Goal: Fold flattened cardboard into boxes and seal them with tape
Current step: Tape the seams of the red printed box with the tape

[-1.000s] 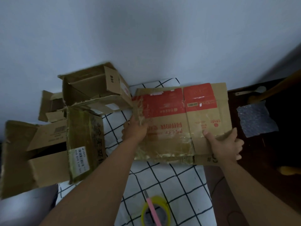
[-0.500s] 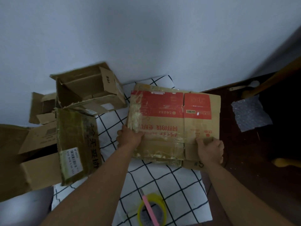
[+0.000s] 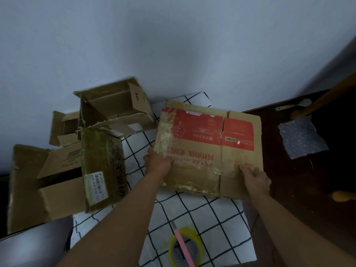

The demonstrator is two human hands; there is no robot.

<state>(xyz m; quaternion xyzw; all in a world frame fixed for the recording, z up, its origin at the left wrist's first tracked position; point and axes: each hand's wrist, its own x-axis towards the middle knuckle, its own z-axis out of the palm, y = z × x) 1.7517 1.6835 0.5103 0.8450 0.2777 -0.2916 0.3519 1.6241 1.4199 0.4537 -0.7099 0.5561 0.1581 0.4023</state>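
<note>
The flattened cardboard [image 3: 210,149], tan with a red printed band and old tape residue, lies just past the centre of the view on a white cloth with a black grid [image 3: 202,214]. The left hand [image 3: 158,162] grips its 9 o'clock edge, fingers curled around the side. The right hand [image 3: 256,178] pinches the corner at about 4 o'clock, thumb on top and fingers tucked under. The sheet looks still fully flat, so opening it into a tube seems to be the step in hand.

What could go wrong: the panels are creased and glazed with old tape, so a flap may tear at a worn score line or the sheet may buckle off the fold if the hands pull unevenly. The smooth taped patches could also let the grip slip.

At 6 o'clock, near the viewer, a yellow tape roll [image 3: 185,247] sits on the cloth with a pink cutter [image 3: 182,245] lying across it. From 9 to 11 o'clock stand several open cardboard boxes [image 3: 113,110], one of them a box with a barcode label [image 3: 102,168], crowding the cloth's edge. At 3 o'clock is dark wooden floor [image 3: 300,189] with a piece of bubble wrap [image 3: 302,137]. A plain pale wall [image 3: 173,45] fills the far side. The room is dim.
</note>
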